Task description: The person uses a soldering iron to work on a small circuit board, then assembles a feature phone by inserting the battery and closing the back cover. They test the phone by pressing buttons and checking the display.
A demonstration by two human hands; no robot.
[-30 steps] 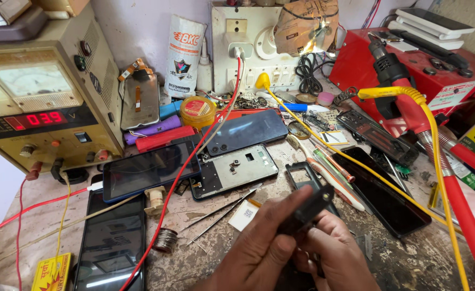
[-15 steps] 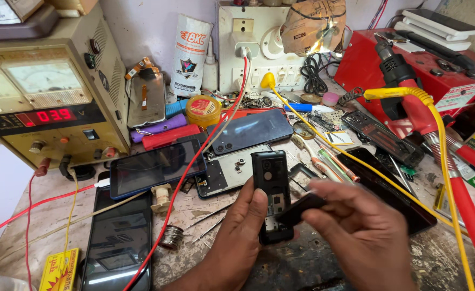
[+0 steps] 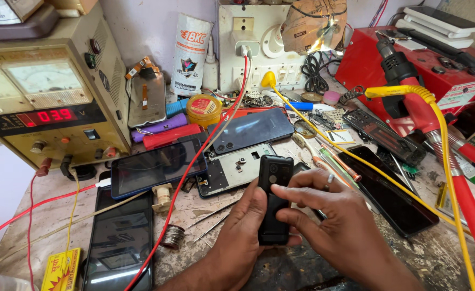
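the person holds a small black keypad phone (image 3: 273, 196) upright over the workbench (image 3: 49, 221), its back facing the camera with the round camera lens near the top. the left hand (image 3: 245, 229) cradles the lower half from the side and below, thumb lying along its edge; the right hand (image 3: 337, 215) closes on it from the other side, index finger laid across the upper body and the other fingers curled near the bottom end. both hands are clamped on the same phone, close together.

judging from how it looks, the back cover seems seated on the phone, so the closing-up appears mostly done; whether it is fully snapped in cannot be told. around it lie unfinished pieces: an opened phone frame (image 3: 236, 168) just beyond, a dark blue phone back (image 3: 251, 130), a smartphone (image 3: 156, 167) on a cable, a solder spool (image 3: 173, 236), and the power supply (image 3: 49, 102) lit with red digits.
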